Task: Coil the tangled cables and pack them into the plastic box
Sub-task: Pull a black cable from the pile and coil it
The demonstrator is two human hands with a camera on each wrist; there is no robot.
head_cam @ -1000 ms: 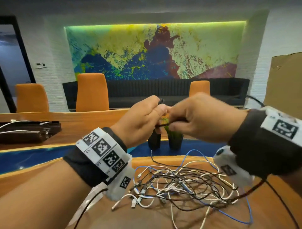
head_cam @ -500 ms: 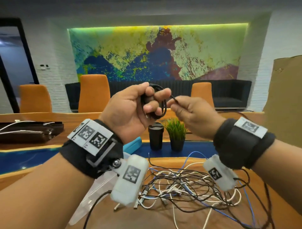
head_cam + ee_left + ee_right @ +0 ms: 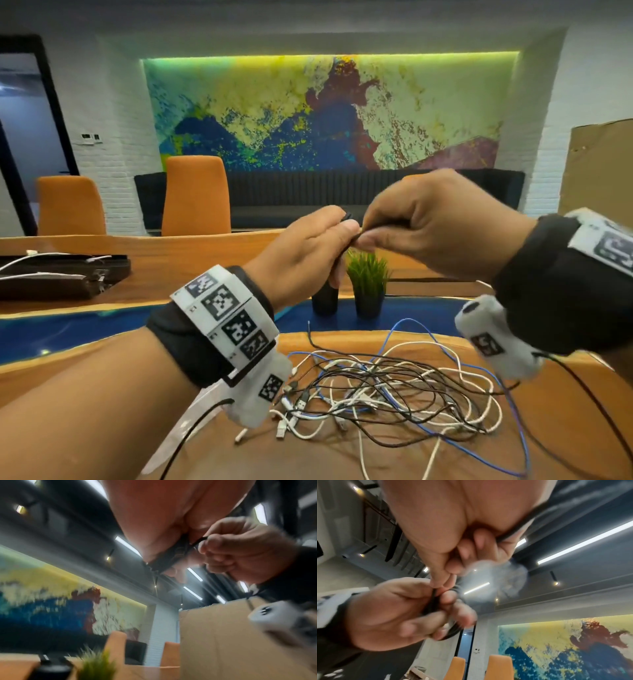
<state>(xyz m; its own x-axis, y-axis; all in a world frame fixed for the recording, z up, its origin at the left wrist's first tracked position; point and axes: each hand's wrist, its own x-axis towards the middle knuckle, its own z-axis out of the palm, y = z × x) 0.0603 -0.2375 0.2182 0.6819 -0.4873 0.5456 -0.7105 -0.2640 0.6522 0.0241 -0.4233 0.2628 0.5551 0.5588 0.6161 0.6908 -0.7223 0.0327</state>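
Observation:
Both hands are raised above the table in the head view. My left hand (image 3: 337,240) grips a small coil of black cable (image 3: 348,218), mostly hidden inside its fingers. That coil (image 3: 452,631) shows better in the right wrist view, looped round the left hand's fingers (image 3: 412,626). My right hand (image 3: 368,236) pinches the free end of the same cable right against the coil. The left wrist view shows this black strand (image 3: 199,542) running into the right hand (image 3: 240,553). A tangle of white, black and blue cables (image 3: 394,394) lies on the wooden table below. A clear plastic piece (image 3: 181,431) shows under my left wrist.
A black cup (image 3: 324,301) and a small potted plant (image 3: 368,284) stand behind the tangle. A dark tray with white cables (image 3: 61,274) lies at far left. Orange chairs (image 3: 195,195) line the far side. Cardboard (image 3: 599,171) stands at the right.
Half a second ago the coil stood open in my left hand with the right hand pulling its end aside. Now the right hand has come back against the coil, and both hands are lower.

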